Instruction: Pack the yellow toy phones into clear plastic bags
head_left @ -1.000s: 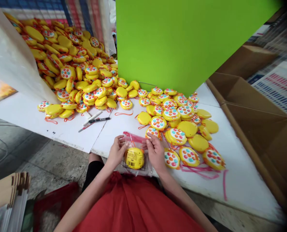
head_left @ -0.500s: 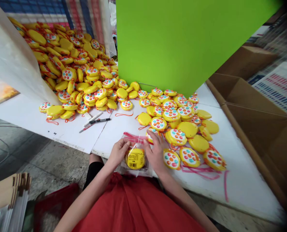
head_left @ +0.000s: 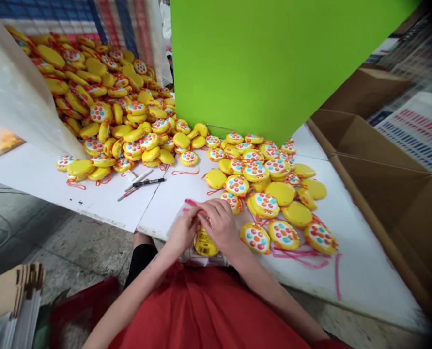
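At the table's front edge lies a clear plastic bag [head_left: 191, 257] with a pink strip along its top. Inside it is a yellow round toy [head_left: 205, 243], its plain back with printed label and barcode facing up. My left hand [head_left: 183, 231] pinches the bag's upper edge. Close against it, my right hand [head_left: 219, 224] has its fingers bent over the same edge and covers part of the toy. Just right of my hands sit several more yellow toys [head_left: 255, 238] with colourful dotted tops.
A large heap of yellow toys [head_left: 100, 112] spills from a white sack at the left. Pens [head_left: 148, 182] lie on the white table. A green panel [head_left: 245, 63] stands at the back, and cardboard boxes [head_left: 376, 179] are at the right. Pink strips [head_left: 306, 257] lie near the front.
My right hand has moved left from the bag's right side to meet my left hand at the top edge. It now covers more of the bag and toy.
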A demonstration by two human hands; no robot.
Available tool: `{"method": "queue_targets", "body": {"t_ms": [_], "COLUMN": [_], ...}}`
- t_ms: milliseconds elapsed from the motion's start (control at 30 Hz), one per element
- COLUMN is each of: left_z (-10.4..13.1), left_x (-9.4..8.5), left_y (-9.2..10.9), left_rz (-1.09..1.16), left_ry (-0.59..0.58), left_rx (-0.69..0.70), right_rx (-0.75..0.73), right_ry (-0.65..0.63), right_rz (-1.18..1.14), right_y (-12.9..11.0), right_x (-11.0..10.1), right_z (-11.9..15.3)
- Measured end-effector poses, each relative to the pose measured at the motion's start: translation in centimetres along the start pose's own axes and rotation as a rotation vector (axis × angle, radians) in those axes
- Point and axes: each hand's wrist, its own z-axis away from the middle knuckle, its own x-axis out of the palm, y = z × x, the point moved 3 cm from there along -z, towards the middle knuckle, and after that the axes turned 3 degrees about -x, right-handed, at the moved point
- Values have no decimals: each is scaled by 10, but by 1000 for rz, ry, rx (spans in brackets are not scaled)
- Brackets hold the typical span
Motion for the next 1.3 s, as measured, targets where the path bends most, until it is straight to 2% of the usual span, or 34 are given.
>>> {"method": "queue_targets", "body": {"t_ms": [133,267,500,867,1000,1100,1200,1300], "left_z": [-1,0,0,-1,-3,-6,-10,-11], "left_x": [0,0,-1,1,13,20,22,23], "left_y": [-2,-2,1,1,-10,-28,-47,-58], "left_rz": [6,-10,-73,-15,3,17,138,258], "left_ry": [-5,-9,-11,-39,-87,-57,-25,-50], "left_rx": [-25,-28,-31,-17,-9,-88,-173,-236], "right_rx": [91,118,104,63,50,174,316,460], "right_ry": [-3,-35,-95,-36,64,206,346,460], "right_rz": [-72,-116,-132,-109,-59,11,134,304], "right_y": [5,10,11,13,13,28,56,88], "right_x": [-4,-3,-3,0,-3,-18,-48,-87], "right_z": [-6,-8,-10,-1,22,47,81,134]}}
